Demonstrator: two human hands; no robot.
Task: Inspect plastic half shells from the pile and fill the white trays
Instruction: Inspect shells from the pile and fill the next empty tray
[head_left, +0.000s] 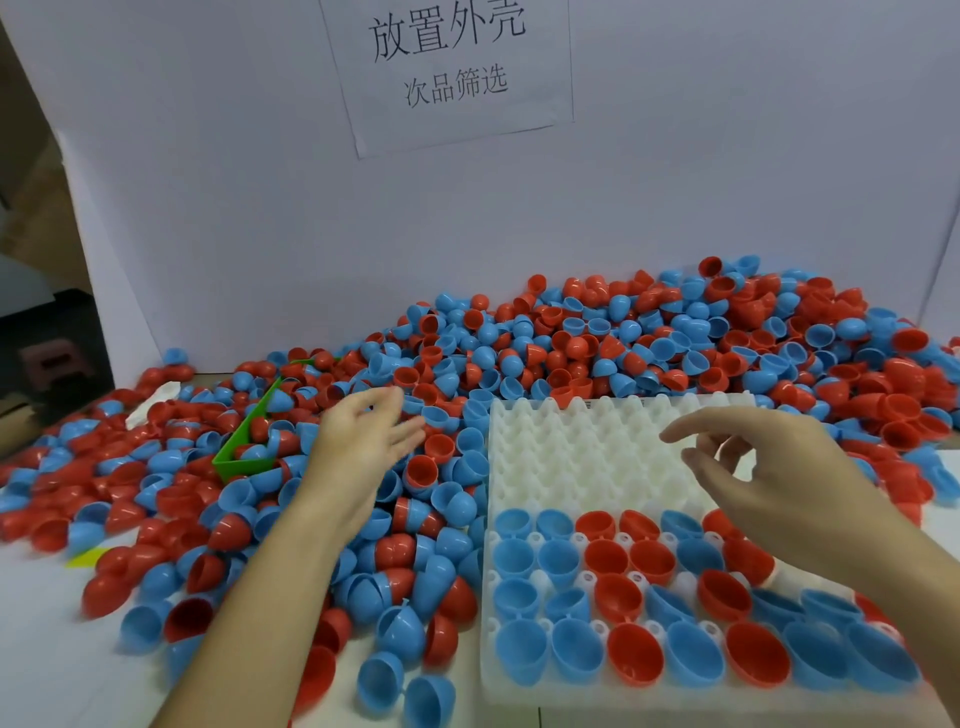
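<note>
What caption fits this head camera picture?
Two open hands, left and right, hover over red and blue shells and a half-filled white tray.

A pile of half shells lay along the back of the table, against an upright board that bore a paper sign. The pile spread forward and to the left, reaching the near edge. A tray sat right of centre, in front of the pile and touching its loose shells on the left side. Shells sat in the tray's near rows; its far rows held none. A small bin lay left of the tray, half buried among the loose shells. The left hand hovered between bin and tray, the right hand above the tray's right part.
</note>
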